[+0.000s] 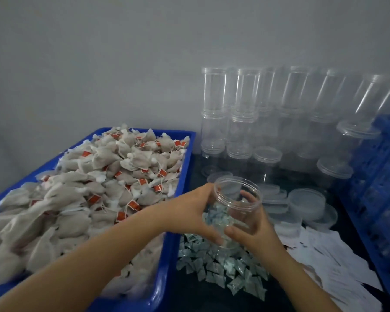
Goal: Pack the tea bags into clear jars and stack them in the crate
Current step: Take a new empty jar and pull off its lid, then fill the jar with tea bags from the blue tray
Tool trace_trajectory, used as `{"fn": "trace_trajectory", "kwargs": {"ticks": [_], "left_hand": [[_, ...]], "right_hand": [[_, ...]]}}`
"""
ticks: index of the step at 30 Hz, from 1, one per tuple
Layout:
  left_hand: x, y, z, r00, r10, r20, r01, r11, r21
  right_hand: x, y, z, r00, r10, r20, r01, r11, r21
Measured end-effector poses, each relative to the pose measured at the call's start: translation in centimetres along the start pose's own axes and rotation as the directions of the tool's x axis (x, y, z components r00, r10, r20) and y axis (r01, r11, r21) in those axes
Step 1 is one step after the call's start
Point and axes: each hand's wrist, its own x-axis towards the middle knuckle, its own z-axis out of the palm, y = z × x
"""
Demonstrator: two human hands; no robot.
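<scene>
Both hands grip the open clear jar (236, 208), left hand (196, 212) and right hand (252, 224) on opposite walls, mouth up and tilted away; tea bags (95, 188) heaped in the blue tray (169, 255) lie left, nearer the left hand.

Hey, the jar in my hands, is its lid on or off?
Off. The jar, held by both the left hand and right hand, shows an open round mouth with bare threads; no lid covers it.

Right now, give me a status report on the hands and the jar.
Both hands, left and right, gripping open clear jar, no tea bags visible inside. Tea bags heaped in blue tray. Nothing blocking.
</scene>
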Motion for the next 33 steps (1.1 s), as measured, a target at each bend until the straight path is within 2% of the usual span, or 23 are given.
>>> {"fn": "trace_trajectory", "kwargs": {"ticks": [1,3,6,8,10,14,21,27,29,30,33], "left_hand": [[-0.7,-0.5,-0.9,0.999,-0.035,-0.006,0.035,0.996,0.076],[-2.1,-1.8,-2.9,0.985,-0.107,-0.138,0.135,0.968,0.211],[-3.5,-4.2,-5.2,0.899,-0.141,-0.414,0.281,0.911,0.301],[-3.9,-6.1,-6.0,0.840,-0.167,-0.516,0.403,0.828,0.389],[-3.8,-7.8,-6.2,0.826,-0.199,-0.528,0.483,0.732,0.481],[-2.8,-9.7,-5.6,0.839,-0.232,-0.492,0.528,0.569,0.631],[-1.0,-11.0,-4.8,0.804,-0.265,-0.532,0.594,0.408,0.693],[-1.0,-11.3,-4.9,0.841,-0.164,-0.516,0.540,0.318,0.779],[-1.1,-10.3,-5.1,0.839,-0.137,-0.526,0.540,0.322,0.778],[-1.1,-9.6,-5.4,0.831,-0.131,-0.540,0.548,0.354,0.757],[-1.8,-6.8,-6.9,0.791,-0.090,-0.605,0.533,0.587,0.610]], "right_hand": [[-0.2,0.5,0.4,1.000,0.006,0.014,-0.006,1.000,0.004],[-0.8,1.4,1.2,0.999,0.022,0.030,-0.023,1.000,0.016],[-2.1,2.7,2.4,0.998,0.046,0.052,-0.047,0.998,0.029],[-2.6,3.6,3.1,0.998,0.039,0.055,-0.039,0.999,0.004],[-2.9,4.3,3.8,0.997,0.022,0.073,-0.019,0.999,-0.031],[-3.4,5.6,4.8,0.993,0.032,0.116,-0.030,0.999,-0.018],[-3.7,7.4,5.3,0.995,0.006,0.099,0.009,0.989,-0.147],[-3.7,7.6,5.3,0.995,0.028,0.096,-0.013,0.987,-0.158],[-3.8,7.5,5.3,0.995,0.025,0.092,-0.011,0.988,-0.152],[-3.8,7.4,5.3,0.996,0.026,0.089,-0.012,0.989,-0.146],[-3.8,7.3,5.5,0.997,0.024,0.076,-0.013,0.989,-0.145]]}}
